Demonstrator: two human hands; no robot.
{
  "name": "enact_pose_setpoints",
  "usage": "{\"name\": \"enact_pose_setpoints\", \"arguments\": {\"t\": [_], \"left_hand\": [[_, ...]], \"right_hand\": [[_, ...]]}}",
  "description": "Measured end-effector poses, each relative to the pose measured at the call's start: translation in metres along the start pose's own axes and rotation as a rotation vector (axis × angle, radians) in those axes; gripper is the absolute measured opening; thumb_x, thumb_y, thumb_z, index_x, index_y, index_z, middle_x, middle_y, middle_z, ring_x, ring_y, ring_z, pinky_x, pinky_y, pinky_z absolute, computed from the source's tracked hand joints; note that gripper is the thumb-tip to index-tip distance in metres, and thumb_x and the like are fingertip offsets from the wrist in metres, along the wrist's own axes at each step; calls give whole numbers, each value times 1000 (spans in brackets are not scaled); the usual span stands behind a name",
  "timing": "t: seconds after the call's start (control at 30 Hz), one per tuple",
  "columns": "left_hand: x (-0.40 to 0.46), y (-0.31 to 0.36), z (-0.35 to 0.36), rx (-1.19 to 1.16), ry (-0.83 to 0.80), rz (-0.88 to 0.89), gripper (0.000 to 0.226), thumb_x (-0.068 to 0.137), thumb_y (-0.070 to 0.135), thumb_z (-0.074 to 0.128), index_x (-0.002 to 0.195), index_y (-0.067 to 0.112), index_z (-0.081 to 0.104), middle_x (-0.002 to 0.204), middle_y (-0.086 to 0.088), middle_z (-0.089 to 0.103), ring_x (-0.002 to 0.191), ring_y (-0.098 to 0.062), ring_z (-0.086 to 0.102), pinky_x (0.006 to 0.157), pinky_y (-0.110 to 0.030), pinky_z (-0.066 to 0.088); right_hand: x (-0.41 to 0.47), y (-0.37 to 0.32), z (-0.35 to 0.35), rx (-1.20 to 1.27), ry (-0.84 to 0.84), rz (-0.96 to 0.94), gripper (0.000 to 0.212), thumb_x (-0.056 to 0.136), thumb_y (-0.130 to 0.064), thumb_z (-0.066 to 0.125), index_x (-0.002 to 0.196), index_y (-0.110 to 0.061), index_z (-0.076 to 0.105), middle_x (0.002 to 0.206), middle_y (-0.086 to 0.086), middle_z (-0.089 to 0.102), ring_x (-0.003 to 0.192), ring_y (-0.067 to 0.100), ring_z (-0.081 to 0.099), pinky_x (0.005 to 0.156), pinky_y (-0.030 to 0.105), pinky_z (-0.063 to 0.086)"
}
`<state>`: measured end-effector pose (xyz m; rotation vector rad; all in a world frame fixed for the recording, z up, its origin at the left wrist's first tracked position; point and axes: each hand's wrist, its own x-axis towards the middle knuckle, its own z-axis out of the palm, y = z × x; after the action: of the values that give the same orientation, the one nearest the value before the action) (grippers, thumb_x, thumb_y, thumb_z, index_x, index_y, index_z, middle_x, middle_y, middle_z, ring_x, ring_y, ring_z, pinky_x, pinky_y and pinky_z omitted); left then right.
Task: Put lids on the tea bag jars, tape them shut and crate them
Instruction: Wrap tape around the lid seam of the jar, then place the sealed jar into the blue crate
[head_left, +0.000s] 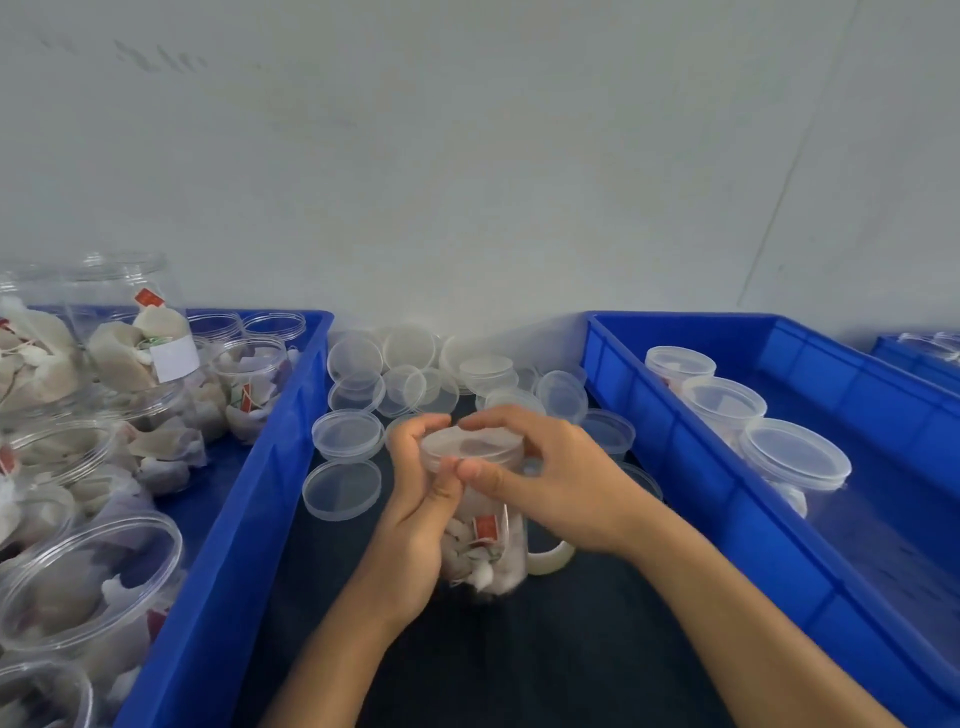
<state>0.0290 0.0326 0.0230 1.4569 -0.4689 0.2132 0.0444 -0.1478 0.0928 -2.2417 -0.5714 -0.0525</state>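
Note:
A clear jar of tea bags (480, 551) stands on the dark table between two blue crates. A clear lid (470, 448) sits on its mouth. My left hand (415, 514) curls round the jar's left side, thumb up at the lid's rim. My right hand (550, 478) grips the lid from the right, fingers over its far edge and thumb on its near edge. A roll of clear tape (553, 558) lies on the table just right of the jar, partly under my right wrist.
The left blue crate (228, 545) holds several open jars of tea bags (88, 582). The right blue crate (727, 519) holds three lidded jars (795, 457) along its left wall. Several loose lids (363, 379) are heaped at the back of the table near the wall.

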Motion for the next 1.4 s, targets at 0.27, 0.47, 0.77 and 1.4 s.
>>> {"name": "enact_pose_setpoints", "arguments": {"t": [0.27, 0.47, 0.77, 1.4], "left_hand": [[74, 22, 78, 111, -53, 20, 76, 103, 53, 62, 160, 59, 12, 147, 25, 55, 127, 13, 56, 103, -16, 53], [109, 19, 150, 413, -120, 85, 92, 101, 41, 66, 168, 45, 2, 159, 18, 47, 134, 7, 46, 108, -20, 38], [151, -1, 201, 485, -298, 2, 81, 106, 24, 52, 168, 43, 3, 147, 6, 59, 90, -14, 62, 73, -19, 43], [133, -24, 196, 489, -333, -83, 79, 103, 27, 53, 165, 51, 9, 161, 27, 41, 131, -11, 57, 102, -25, 43]], "right_hand": [[18, -12, -115, -84, 351, 79, 70, 63, -85, 68, 117, -42, 73, 116, -20, 68, 106, 1, 65, 95, 33, 55], [18, 8, -192, -143, 586, 210, 67, 60, -80, 73, 115, -41, 71, 116, -5, 71, 104, 14, 70, 94, 45, 61], [6, 70, -220, -307, 752, 276, 55, 81, -62, 75, 127, -33, 70, 137, -3, 63, 111, 6, 51, 84, 24, 39], [-5, 84, -210, -368, 634, 297, 64, 89, -69, 66, 143, -39, 52, 142, -3, 47, 120, 16, 50, 94, 33, 37]]}}
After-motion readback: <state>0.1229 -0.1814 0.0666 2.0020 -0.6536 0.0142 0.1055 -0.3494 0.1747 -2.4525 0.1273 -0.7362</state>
